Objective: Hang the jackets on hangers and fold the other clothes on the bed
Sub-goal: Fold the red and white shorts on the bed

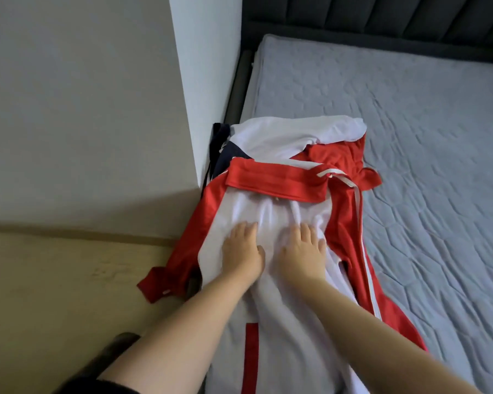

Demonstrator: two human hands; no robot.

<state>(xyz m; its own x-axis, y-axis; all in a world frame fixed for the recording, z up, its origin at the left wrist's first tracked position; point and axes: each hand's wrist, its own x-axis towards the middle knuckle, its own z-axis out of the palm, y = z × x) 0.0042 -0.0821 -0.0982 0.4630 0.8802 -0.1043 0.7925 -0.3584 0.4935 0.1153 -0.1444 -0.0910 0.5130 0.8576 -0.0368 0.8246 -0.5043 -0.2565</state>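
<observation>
A white garment with a red waistband (276, 182) lies lengthwise on the left side of the bed (427, 143). My left hand (241, 248) and my right hand (303, 248) rest flat on its white cloth just below the waistband, fingers straight and side by side. Under it lies a red jacket with white stripes (350, 223); one red sleeve (168, 271) hangs off the bed's left edge over the floor. A second white piece (291, 132) and a dark navy piece (221, 143) lie at the far end of the pile.
A grey wall corner (182, 109) stands close to the bed's left edge. The dark padded headboard (382, 21) runs along the far side. Wooden floor (54, 280) lies at the left. Grey quilted mattress stretches to the right.
</observation>
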